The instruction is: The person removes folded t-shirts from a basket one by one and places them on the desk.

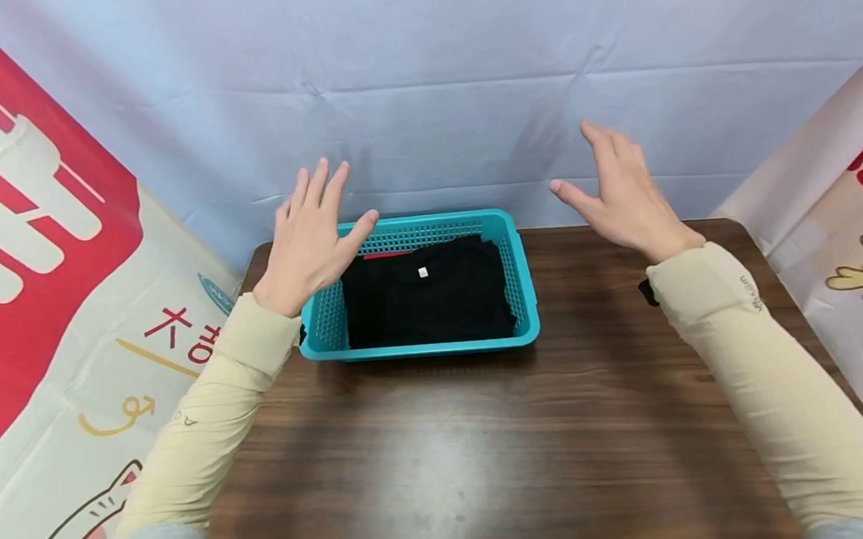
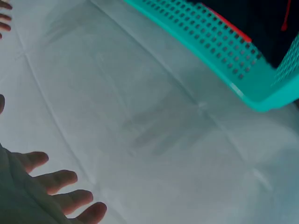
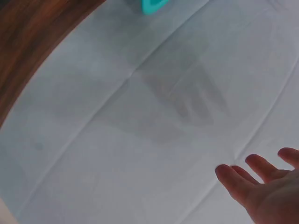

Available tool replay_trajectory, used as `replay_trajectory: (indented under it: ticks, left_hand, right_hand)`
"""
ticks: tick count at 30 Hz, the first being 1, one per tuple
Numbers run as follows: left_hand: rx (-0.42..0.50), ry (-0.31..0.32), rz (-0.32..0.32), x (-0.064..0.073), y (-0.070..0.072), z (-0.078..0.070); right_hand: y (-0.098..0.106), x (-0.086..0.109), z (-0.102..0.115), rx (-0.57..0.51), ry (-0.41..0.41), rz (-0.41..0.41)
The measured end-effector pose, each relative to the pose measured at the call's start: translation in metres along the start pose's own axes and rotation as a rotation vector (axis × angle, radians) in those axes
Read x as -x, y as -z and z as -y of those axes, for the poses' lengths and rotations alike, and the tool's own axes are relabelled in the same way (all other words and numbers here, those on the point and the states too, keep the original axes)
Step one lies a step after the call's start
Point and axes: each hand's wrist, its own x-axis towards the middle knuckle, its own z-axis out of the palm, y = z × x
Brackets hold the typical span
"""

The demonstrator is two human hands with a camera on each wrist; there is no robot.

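In the head view a turquoise plastic basket (image 1: 422, 349) stands at the back of the table, with a folded black garment (image 1: 426, 303) inside that bears a small white tag (image 1: 422, 273). A strip of red (image 1: 388, 255) shows at the garment's far edge. My left hand (image 1: 312, 236), fingers spread and straight, hovers over the basket's left end and holds nothing. Off to the basket's right, my right hand (image 1: 625, 193) is raised with its thumb apart from its extended fingers, also holding nothing. Both wrist views show the bare fingers against the pale cloth.
The basket rests on a dark brown wooden table (image 1: 430, 462). Behind the table hangs a pale cloth (image 1: 448, 76). Printed curtains flank it, a red and white one (image 1: 47, 246) at the left and another (image 1: 851, 257) at the right.
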Motion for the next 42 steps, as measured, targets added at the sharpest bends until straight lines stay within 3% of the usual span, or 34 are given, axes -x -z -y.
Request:
replay_trajectory:
  ticks: [9, 16, 25, 36, 42]
  left_hand:
    - [0.222, 0.061, 0.021, 0.021, -0.027, 0.018]
    - [0.353, 0.145, 0.143, 0.034, -0.055, 0.03]
    - [0.363, 0.257, 0.307, 0.042, -0.09, 0.038]
    - [0.319, 0.398, 0.544, 0.043, -0.122, 0.043]
    - [0.363, 0.425, 0.596, 0.04, -0.129, 0.046]
  right_hand:
    - [-0.045, 0.022, 0.0, -0.156, -0.047, 0.049]
    - [-0.091, 0.034, 0.008, -0.228, -0.107, 0.157]
    - [-0.141, 0.04, 0.019, -0.245, -0.186, 0.33]
    - [-0.167, 0.044, 0.035, -0.284, -0.313, 0.365]
    - [-0.176, 0.046, 0.035, -0.281, -0.378, 0.361]
